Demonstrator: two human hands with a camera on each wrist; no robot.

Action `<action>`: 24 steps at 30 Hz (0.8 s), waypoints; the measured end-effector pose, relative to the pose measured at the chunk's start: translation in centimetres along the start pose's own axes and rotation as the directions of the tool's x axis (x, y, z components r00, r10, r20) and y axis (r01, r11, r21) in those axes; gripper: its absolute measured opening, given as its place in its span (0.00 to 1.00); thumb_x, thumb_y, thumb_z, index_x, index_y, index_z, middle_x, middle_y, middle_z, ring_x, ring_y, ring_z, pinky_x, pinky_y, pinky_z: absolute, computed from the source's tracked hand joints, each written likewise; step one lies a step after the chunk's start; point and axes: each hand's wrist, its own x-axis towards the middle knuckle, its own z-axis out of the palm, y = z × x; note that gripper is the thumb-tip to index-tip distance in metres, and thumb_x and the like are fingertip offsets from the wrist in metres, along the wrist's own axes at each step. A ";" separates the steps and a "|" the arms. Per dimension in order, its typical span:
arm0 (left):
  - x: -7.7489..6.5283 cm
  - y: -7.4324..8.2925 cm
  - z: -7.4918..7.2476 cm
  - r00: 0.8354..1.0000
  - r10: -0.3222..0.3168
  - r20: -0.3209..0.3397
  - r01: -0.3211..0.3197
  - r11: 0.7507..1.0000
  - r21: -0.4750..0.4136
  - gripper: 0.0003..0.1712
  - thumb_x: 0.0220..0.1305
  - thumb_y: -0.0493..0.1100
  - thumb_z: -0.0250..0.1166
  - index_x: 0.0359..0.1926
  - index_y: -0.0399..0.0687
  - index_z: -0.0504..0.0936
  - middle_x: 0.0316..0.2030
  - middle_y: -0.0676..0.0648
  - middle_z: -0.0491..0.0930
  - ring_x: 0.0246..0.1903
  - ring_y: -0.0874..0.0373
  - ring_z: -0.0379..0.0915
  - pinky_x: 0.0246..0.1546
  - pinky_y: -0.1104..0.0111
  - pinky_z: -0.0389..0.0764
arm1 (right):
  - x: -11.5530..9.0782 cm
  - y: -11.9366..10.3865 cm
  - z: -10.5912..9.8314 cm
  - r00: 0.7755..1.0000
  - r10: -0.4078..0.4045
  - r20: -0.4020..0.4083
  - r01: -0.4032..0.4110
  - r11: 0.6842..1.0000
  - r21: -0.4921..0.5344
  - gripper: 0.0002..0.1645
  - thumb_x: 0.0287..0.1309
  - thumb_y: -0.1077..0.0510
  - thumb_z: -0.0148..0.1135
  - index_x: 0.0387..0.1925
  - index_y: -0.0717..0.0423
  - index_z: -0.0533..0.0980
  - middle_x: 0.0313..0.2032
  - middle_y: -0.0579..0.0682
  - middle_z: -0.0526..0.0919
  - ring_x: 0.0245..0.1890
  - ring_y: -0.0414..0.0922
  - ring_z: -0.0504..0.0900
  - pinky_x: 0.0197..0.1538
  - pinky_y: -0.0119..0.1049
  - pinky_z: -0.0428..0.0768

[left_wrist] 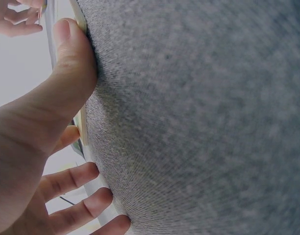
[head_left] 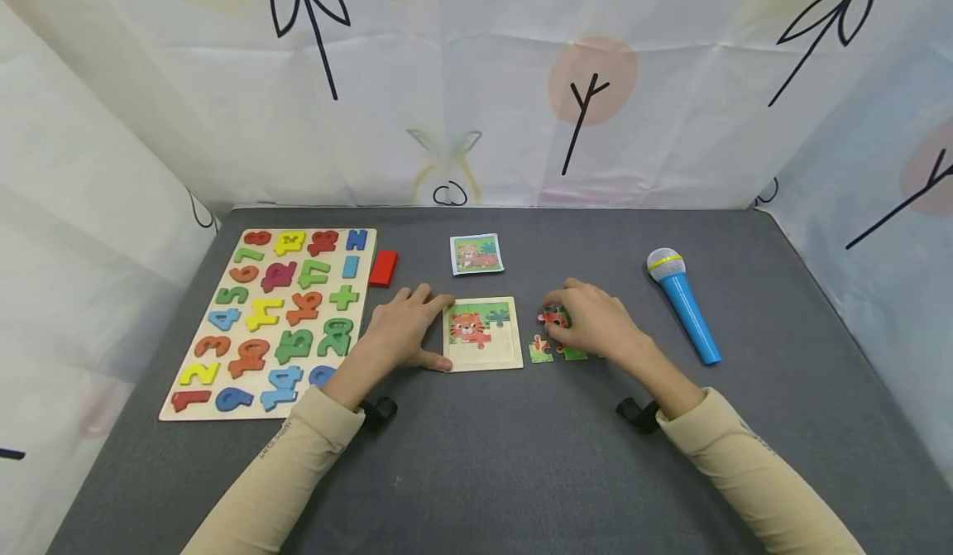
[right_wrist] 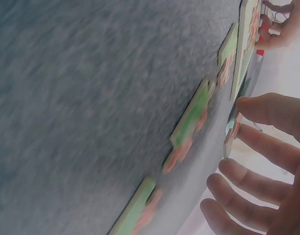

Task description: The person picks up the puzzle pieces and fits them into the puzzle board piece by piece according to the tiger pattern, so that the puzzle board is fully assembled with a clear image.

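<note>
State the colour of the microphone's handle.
The microphone's handle is bright blue; the head view shows it best.

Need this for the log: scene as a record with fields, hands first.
left hand: touches left side of puzzle tray
right hand: pinches a puzzle piece
tray state: partly filled
loose pieces: right of tray, some partly hidden by right hand
picture card: beyond tray
number board: left, red block beside it
microphone: blue handle, far right
</note>
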 end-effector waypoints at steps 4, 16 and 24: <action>0.0 0.1 0.0 1.000 -0.002 0.003 0.002 1.000 0.007 0.58 0.44 0.69 0.79 0.73 0.54 0.69 0.61 0.41 0.73 0.54 0.45 0.71 0.42 0.50 0.82 | 0.3 -0.7 0.3 1.000 -0.010 0.005 0.010 1.000 0.001 0.16 0.59 0.54 0.71 0.49 0.53 0.86 0.43 0.54 0.83 0.30 0.44 0.74 0.24 0.35 0.69; 0.1 0.1 0.1 1.000 -0.002 0.011 0.001 1.000 0.013 0.58 0.44 0.70 0.79 0.74 0.54 0.69 0.62 0.41 0.73 0.55 0.44 0.71 0.43 0.49 0.83 | 1.5 -3.2 1.3 0.998 -0.048 0.036 0.048 0.999 0.003 0.17 0.61 0.53 0.70 0.51 0.52 0.85 0.37 0.51 0.81 0.26 0.43 0.69 0.22 0.33 0.63; 0.1 0.1 0.1 1.000 -0.010 0.015 0.009 1.000 0.019 0.58 0.44 0.70 0.79 0.73 0.55 0.69 0.61 0.41 0.73 0.55 0.45 0.71 0.43 0.50 0.83 | 2.3 -4.8 2.0 0.996 -0.068 0.062 0.067 0.998 0.006 0.17 0.61 0.51 0.71 0.51 0.49 0.85 0.40 0.50 0.82 0.29 0.43 0.72 0.24 0.35 0.67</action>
